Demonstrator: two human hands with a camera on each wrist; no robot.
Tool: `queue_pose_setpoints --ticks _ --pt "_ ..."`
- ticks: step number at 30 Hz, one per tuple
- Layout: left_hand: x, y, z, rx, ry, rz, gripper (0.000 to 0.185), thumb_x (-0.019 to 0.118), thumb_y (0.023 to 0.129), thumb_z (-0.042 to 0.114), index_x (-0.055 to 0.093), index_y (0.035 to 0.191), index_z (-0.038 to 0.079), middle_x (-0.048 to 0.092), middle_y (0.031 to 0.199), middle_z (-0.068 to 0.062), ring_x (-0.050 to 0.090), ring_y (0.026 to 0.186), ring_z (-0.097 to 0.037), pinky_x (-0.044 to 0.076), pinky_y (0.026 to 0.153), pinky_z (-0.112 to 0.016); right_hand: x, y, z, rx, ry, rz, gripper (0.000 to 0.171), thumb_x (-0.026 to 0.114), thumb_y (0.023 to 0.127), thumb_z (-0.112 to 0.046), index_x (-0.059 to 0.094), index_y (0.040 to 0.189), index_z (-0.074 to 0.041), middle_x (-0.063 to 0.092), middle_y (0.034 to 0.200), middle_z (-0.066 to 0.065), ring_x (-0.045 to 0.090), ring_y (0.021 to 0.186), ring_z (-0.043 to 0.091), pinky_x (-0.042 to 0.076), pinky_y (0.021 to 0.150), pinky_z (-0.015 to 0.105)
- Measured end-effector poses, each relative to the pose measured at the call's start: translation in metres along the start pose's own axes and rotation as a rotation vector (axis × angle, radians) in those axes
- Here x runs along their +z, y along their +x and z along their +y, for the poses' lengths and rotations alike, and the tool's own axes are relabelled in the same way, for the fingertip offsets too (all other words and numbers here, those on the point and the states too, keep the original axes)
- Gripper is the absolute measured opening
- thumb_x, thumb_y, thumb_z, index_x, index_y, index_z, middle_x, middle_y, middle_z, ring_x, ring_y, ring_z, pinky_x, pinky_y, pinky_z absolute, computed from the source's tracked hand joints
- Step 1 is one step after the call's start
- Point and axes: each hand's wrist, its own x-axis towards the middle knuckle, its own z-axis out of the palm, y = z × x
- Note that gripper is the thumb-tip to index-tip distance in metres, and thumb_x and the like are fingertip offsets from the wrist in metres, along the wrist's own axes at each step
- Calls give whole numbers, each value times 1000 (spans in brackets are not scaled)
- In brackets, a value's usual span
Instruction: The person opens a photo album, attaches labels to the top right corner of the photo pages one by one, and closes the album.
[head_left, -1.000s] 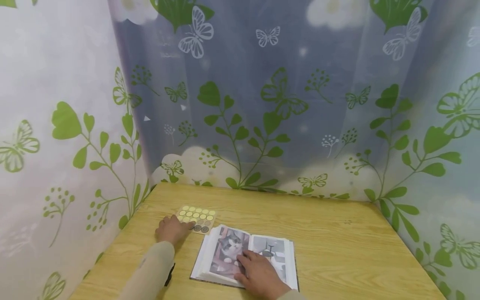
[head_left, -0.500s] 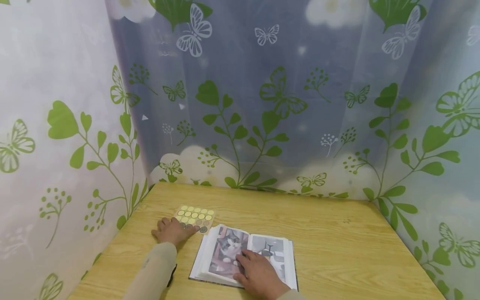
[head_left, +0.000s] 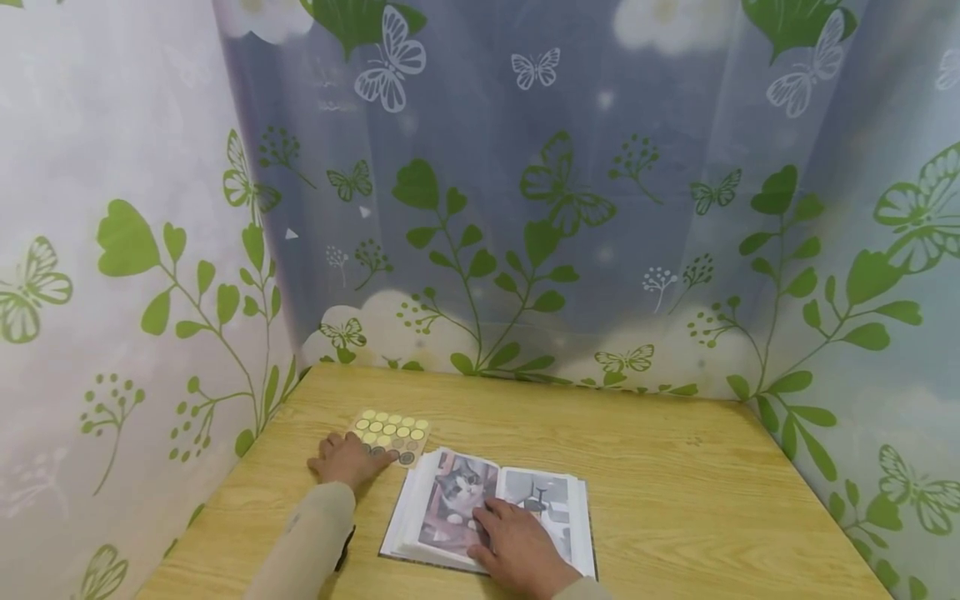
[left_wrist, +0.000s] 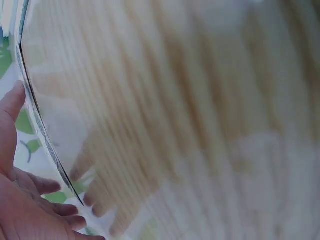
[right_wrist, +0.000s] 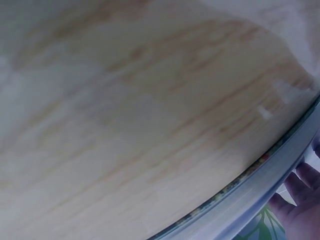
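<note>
An open book with a cat picture on its left page lies near the front of the wooden table. My right hand rests flat on the book, fingers straight across the middle pages. A yellow sheet of round stickers lies to the book's left. My left hand lies on the table with its fingertips on the sheet's near edge. The left wrist view shows blurred wood and my left hand. In the right wrist view, blurred wood fills the frame and fingers show at the lower right.
Curtains printed with green leaves and butterflies close the table in on the left, back and right. The table's right half is bare wood.
The left hand has shifted very slightly beside the sticker sheet. The right hand and the book stay where they were.
</note>
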Motion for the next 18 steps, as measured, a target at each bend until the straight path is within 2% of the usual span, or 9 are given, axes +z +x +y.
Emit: queue_pose_setpoints --ticks 4,9,13,18 --pt "2 2 0 30 15 7 101 67 83 62 36 137 -18 38 134 -43 32 130 -56 26 97 -76 0 0 0 1 3 -4 57 58 96 -51 57 138 -13 52 142 11 51 128 28 42 106 47" --pt "3 4 1 43 13 21 95 69 82 58 41 133 -17 47 125 -38 41 122 -53 30 95 -74 2 -1 1 -31 -13 43 55 59 96 -48 58 136 -12 54 139 13 52 126 29 44 104 47" --pt "1 6 2 43 5 34 94 71 83 54 38 137 -15 48 127 -38 42 123 -52 30 96 -72 1 -1 1 -37 -12 59 54 59 96 -47 59 136 -11 54 139 13 52 126 30 44 103 47" --pt "0 8 3 33 -35 63 93 70 86 45 27 147 -10 44 135 -38 39 127 -53 27 102 -71 0 -1 1 -31 -5 45 55 58 96 -48 58 136 -11 54 139 13 52 126 30 43 104 47"
